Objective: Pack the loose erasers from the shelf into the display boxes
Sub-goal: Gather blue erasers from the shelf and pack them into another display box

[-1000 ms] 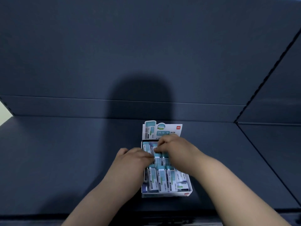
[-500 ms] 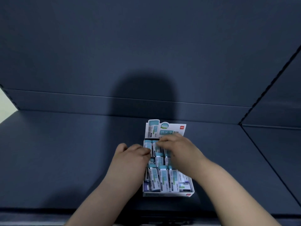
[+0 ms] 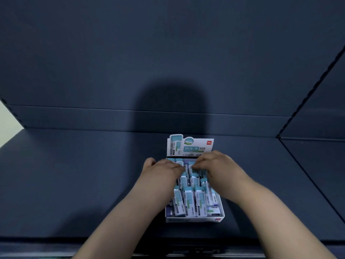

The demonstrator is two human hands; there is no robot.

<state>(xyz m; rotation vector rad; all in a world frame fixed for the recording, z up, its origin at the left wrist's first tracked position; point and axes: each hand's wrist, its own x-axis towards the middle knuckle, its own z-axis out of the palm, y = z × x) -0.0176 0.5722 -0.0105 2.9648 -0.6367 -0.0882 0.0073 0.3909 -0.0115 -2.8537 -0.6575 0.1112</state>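
In the head view, a white cardboard display box (image 3: 194, 220) sits on the dark blue shelf (image 3: 74, 174) toward 6 o'clock, close to the front edge, with its teal-and-white printed header card (image 3: 190, 146) standing upright at the box's 12 o'clock end. The small rectangular erasers in white-and-teal paper sleeves (image 3: 188, 202) stand packed in rows inside the box, the rows nearest 6 o'clock looking full and leaning slightly. I see no loose ones on the bare shelf around it. The left hand (image 3: 160, 172) comes in from 7 o'clock and the right hand (image 3: 218, 165) from 5 o'clock. Both have bent fingers resting on the back rows just below the header card, the fingertips almost meeting at the box's middle. Whether either hand pinches an eraser or only presses on the tops cannot be told, as the fingertips hide the contact. I judge each eraser to be light, firm with a little give, and rather slick in its paper sleeve, so it is best taken by the two long sides near the top end and slid straight down into a gap. The box is thin card, likely to skid or flex under a push, so one hand should steady its side wall.
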